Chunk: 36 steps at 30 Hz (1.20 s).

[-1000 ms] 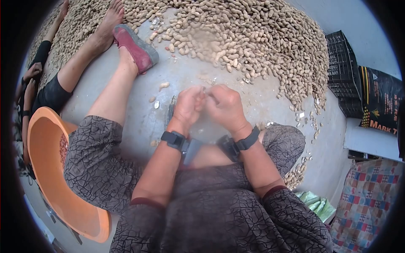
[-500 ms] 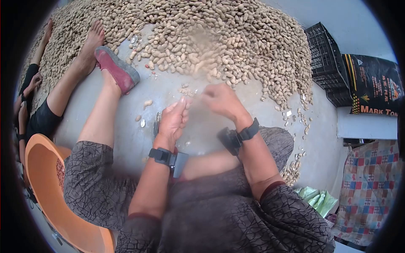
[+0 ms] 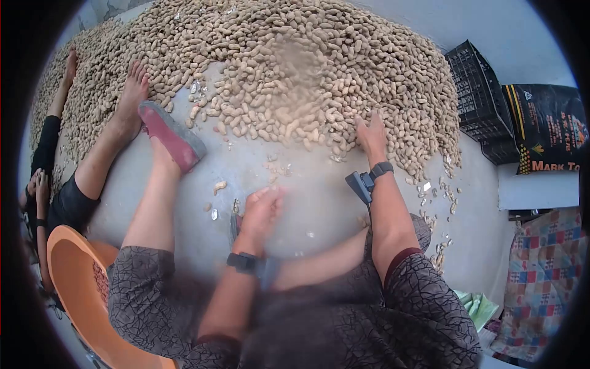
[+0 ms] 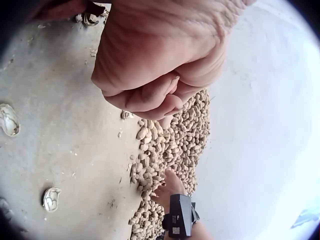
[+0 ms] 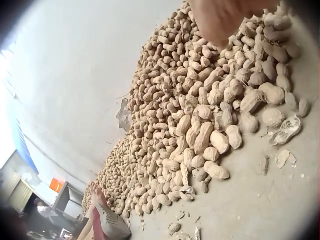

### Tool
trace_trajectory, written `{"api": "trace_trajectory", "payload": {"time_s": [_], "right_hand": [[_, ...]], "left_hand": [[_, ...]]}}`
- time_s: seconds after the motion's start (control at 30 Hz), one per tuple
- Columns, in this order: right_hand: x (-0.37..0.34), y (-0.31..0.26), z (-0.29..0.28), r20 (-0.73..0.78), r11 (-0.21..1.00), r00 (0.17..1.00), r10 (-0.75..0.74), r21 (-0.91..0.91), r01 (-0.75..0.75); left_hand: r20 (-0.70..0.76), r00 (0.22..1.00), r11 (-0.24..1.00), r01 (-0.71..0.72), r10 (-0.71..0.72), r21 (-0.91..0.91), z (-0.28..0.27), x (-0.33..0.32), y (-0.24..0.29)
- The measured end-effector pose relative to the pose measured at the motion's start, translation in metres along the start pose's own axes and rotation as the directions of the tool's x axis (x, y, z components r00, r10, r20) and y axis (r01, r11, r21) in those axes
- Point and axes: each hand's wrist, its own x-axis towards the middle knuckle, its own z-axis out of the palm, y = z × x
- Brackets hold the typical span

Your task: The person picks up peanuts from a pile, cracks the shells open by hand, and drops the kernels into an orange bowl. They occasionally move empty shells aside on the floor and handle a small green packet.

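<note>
On the grey floor (image 3: pixel 332 200) lie heaped peanuts (image 3: pixel 393 74). The right hand (image 3: pixel 373 136) lies at their near edge, thumb and fingers apart; no peanut shows gripped. The left hand (image 3: pixel 260 216) hangs above the floor, fingers curled in; whether it holds anything cannot be told. Loosening it could drop any contents; a careless grab might catch the split shell (image 5: pixel 286 131) beside the peanuts.

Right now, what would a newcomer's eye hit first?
The huge heap of unshelled peanuts, filling the top of the head view, with the right hand at its near side. Then the orange tub, lower left, with reddish kernels inside, and the red shoe beside the heap.
</note>
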Motion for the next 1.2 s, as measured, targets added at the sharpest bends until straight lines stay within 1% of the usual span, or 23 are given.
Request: {"api": "trace_trajectory", "payload": {"time_s": [0.07, 0.1, 0.13, 0.2, 0.23, 0.3, 0.33, 0.4, 0.43, 0.5, 0.53, 0.6, 0.63, 0.67, 0.7, 0.73, 0.8, 0.83, 0.9, 1.03, 1.1, 1.13, 1.2], "right_hand": [[0.004, 0.015, 0.024, -0.202, 0.996, 0.979, -0.035, -0.092, 0.017], [0.006, 0.015, 0.024, -0.069, 0.999, 0.997, 0.025, -0.027, -0.027], [0.008, 0.012, 0.028, -0.063, 0.999, 0.998, 0.025, -0.022, -0.026], [0.007, 0.006, 0.033, -0.088, 0.993, 0.991, -0.102, 0.055, 0.108], [0.004, 0.001, 0.037, -0.086, 0.993, 0.992, -0.097, 0.059, 0.102], [-0.007, -0.016, 0.05, -0.142, 0.949, 0.942, -0.303, -0.132, 0.285], [-0.015, -0.028, 0.049, -0.143, 0.95, 0.943, -0.3, -0.129, 0.283], [-0.032, -0.049, 0.046, 0.006, 0.894, 0.902, -0.431, 0.14, 0.426], [-0.04, -0.054, 0.048, 0.008, 0.893, 0.902, -0.431, 0.144, 0.426], [-0.053, -0.062, 0.051, 0.159, 0.814, 0.798, -0.581, 0.106, 0.571], [-0.062, -0.065, 0.054, 0.161, 0.813, 0.797, -0.582, 0.107, 0.572], [-0.082, -0.071, 0.054, 0.128, 0.682, 0.673, -0.728, 0.237, 0.692], [-0.087, -0.073, 0.047, 0.134, 0.682, 0.671, -0.729, 0.235, 0.693], [-0.093, -0.073, 0.039, 0.274, 0.721, 0.668, -0.692, 0.309, 0.62], [-0.1, -0.074, 0.032, 0.411, 0.761, 0.64, -0.649, 0.368, 0.534], [-0.103, -0.071, 0.031, 0.42, 0.761, 0.634, -0.649, 0.368, 0.535], [-0.099, -0.068, 0.026, 0.473, 0.792, 0.681, -0.559, 0.549, 0.267], [-0.097, -0.063, 0.025, 0.476, 0.792, 0.678, -0.56, 0.549, 0.269], [-0.095, -0.061, 0.022, 0.406, 0.889, 0.831, -0.38, 0.407, 0.208], [-0.107, -0.063, 0.017, 0.334, 0.883, 0.841, -0.426, 0.354, 0.307], [-0.118, -0.067, 0.019, 0.273, 0.843, 0.81, -0.52, 0.321, 0.432], [-0.123, -0.068, 0.018, 0.275, 0.842, 0.808, -0.521, 0.322, 0.433], [-0.131, -0.07, 0.012, 0.302, 0.854, 0.8, -0.518, 0.221, 0.47]], "left_hand": [[0.005, 1.0, 1.0, 0.0, 0.0, 0.015, -0.002, 0.002, -0.002], [0.012, 1.0, 1.0, -0.001, 0.0, 0.027, -0.003, 0.004, -0.003], [0.005, 1.0, 1.0, -0.002, 0.001, 0.031, -0.003, 0.005, -0.003], [-0.027, 1.0, 0.998, -0.002, 0.004, 0.068, -0.002, 0.005, -0.005], [-0.03, 1.0, 0.997, 0.001, 0.001, 0.073, -0.001, 0.005, -0.005], [0.005, 1.0, 0.995, 0.01, -0.011, 0.098, 0.0, 0.004, -0.007], [0.005, 1.0, 0.995, 0.011, -0.011, 0.102, 0.001, 0.005, -0.008], [0.03, 0.999, 0.997, -0.03, 0.028, 0.072, 0.001, 0.004, -0.009], [0.026, 0.999, 0.997, -0.03, 0.029, 0.074, 0.002, 0.002, -0.01], [-0.019, 0.999, 0.998, -0.051, 0.051, 0.031, 0.005, -0.001, -0.009], [-0.021, 0.998, 0.998, -0.051, 0.052, 0.03, 0.004, -0.002, -0.008], [-0.024, 0.999, 0.998, -0.05, 0.049, -0.047, 0.0, -0.002, -0.008], [-0.025, 0.999, 0.997, -0.047, 0.046, -0.053, -0.001, 0.001, -0.01], [-0.063, 0.997, 0.994, -0.05, 0.044, -0.099, -0.002, 0.004, -0.012], [-0.103, 0.994, 0.988, -0.055, 0.04, -0.145, -0.003, 0.003, -0.012], [-0.109, 0.993, 0.987, -0.054, 0.037, -0.153, -0.004, 0.002, -0.012], [-0.102, 0.994, 0.999, -0.031, 0.029, -0.02, -0.007, -0.001, -0.008], [-0.104, 0.994, 0.999, -0.032, 0.029, -0.023, -0.009, -0.001, -0.009], [-0.075, 0.997, 0.999, -0.037, 0.036, -0.004, -0.012, -0.002, -0.008], [-0.071, 0.996, 0.998, -0.051, 0.047, -0.048, -0.012, -0.009, -0.004], [-0.094, 0.994, 0.996, -0.056, 0.049, -0.075, -0.012, -0.009, -0.003], [-0.097, 0.994, 0.995, -0.057, 0.049, -0.077, -0.014, -0.007, -0.003], [-0.085, 0.996, 0.978, -0.044, 0.027, -0.206, -0.018, -0.002, -0.005]]}}
